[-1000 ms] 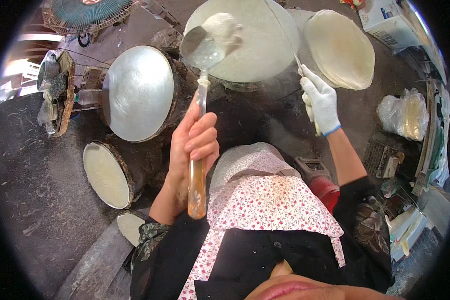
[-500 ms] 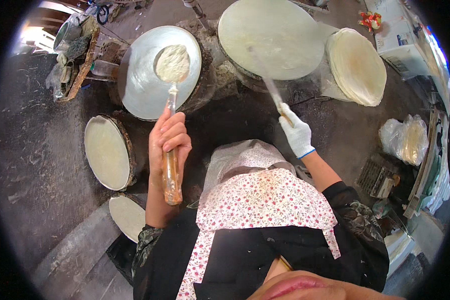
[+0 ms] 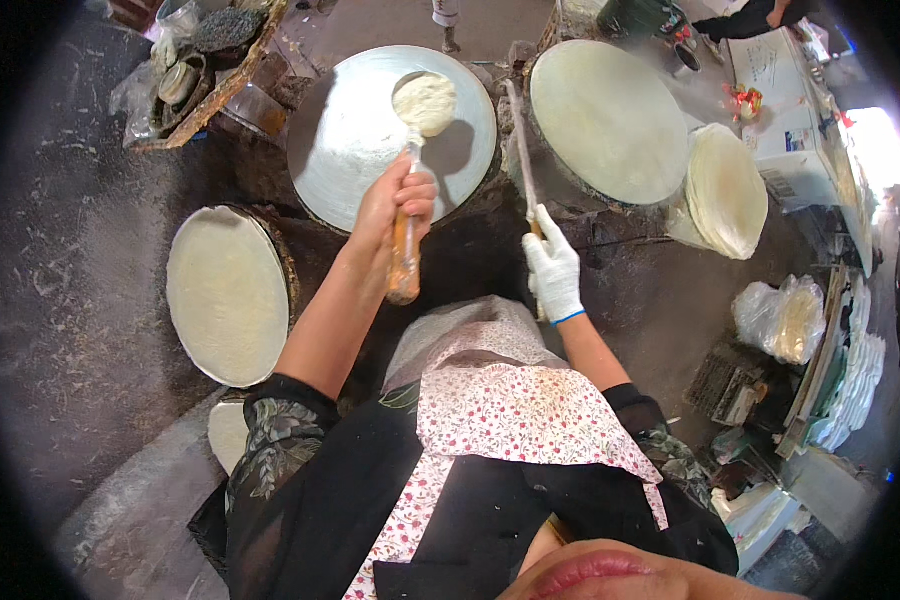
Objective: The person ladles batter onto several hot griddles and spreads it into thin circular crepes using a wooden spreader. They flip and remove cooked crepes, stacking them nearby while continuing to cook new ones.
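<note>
My bare left hand is wrapped round the wooden handle of a ladle. A wet, pale lump of batter fills its far end, above a round, whitish griddle and casting a shadow on it. In a white glove, my right hand grips a long, thin spatula. The blade points away from me, between that griddle and a right-hand griddle covered by a thin, pale pancake. To the right of it lies a stack of thin round pancakes.
Another griddle at left bears a pale pancake; part of a further one shows below. A cluttered board stands at upper left. At right are a white box and a clear plastic bag. Another person's hand shows at top right.
The view has shifted. My left hand and the ladle have moved forward over the griddle. The spatula has come off the right-hand pancake and now stands between the two griddles.
</note>
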Motion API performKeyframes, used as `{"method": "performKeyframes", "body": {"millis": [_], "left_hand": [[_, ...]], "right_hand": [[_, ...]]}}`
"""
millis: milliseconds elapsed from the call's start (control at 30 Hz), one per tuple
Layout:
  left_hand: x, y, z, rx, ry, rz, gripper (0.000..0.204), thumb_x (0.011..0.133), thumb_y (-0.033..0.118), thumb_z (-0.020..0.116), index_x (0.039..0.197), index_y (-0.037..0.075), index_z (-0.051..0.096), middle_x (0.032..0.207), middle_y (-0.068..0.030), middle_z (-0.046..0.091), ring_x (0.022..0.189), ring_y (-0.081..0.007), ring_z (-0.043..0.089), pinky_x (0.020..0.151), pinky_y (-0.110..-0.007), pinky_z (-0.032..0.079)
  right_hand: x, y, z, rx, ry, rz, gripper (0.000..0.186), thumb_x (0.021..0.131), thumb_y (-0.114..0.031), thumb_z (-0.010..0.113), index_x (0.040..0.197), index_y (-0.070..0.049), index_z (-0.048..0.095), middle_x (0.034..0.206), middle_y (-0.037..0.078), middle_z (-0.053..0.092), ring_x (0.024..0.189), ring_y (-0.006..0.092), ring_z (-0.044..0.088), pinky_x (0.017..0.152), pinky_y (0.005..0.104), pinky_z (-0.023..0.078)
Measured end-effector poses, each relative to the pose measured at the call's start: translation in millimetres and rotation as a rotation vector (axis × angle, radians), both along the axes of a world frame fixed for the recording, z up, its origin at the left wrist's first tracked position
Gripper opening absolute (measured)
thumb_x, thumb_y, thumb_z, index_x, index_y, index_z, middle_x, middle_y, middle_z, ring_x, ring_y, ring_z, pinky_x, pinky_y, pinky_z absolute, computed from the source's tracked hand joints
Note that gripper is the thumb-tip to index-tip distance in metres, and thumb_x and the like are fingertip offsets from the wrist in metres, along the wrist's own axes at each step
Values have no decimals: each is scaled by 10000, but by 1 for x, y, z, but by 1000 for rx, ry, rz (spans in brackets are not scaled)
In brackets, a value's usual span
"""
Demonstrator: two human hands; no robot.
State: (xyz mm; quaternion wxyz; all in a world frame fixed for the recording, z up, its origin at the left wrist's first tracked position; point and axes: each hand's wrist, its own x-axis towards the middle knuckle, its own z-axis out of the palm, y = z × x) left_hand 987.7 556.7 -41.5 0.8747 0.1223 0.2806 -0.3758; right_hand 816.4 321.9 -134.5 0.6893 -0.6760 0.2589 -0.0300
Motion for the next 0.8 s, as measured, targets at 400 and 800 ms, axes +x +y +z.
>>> {"method": "performKeyframes", "body": {"millis": [400,800], "left_hand": [[16,-48,-103,1861,-1329,-376,530,1058,208,551,1585,254,506,714,-170,687,658,-310,711,641,-483,557],[88,55,-83,1865,-962,-107,472,1048,231,542,1517,212,587,783,-215,700,690,-314,692,694,-453,528]], "right_hand": [[-12,21,7,-4,54,2,547,1057,-98,615,1586,-47,488,1149,22,711,777,31,530,709,201,473],[81,98,27,-549,-38,165,499,1020,-189,615,1501,-69,568,1371,255,668,1232,353,687,1034,374,511]]}}
